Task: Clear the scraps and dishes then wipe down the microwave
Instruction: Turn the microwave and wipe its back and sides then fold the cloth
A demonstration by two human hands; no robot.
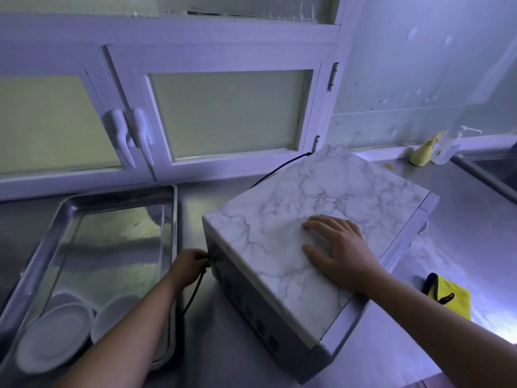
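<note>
Left hand: my left hand [190,266] is closed in a pinch at the microwave's near left corner, fingers bunched on what looks like the black cord [193,292] that drops away below the fist. I cannot tell whether it grips the cord alone or a tab on the casing too.

Right hand: my right hand [335,247] lies flat and open on top of the microwave [279,208], palm down, fingers spread, holding nothing.

Microwave: it sits skewed on the steel counter [223,359], its top covered in marble-pattern film, the vented side facing me. The cord seems to loop round behind it; a black line shows at the far corner.

Dishes: two white plates [56,334] rest in the near end of the metal tray [170,219] to the left, so I judge the clearing mostly done.

Cloth: the yellow cloth [450,299] lies on the counter to the right of the microwave, near but untouched by either hand.

Step in hand: I read this as steadying the unit and getting the cord out of the way before wiping.

Doing it well: I would keep the flat palm pressing down so the box does not slide on the slick steel, lead the cord clear without tugging at its plug end, then fetch the cloth with the right hand.

Risk: a snagged cord could drag the unit toward the tray.
</note>
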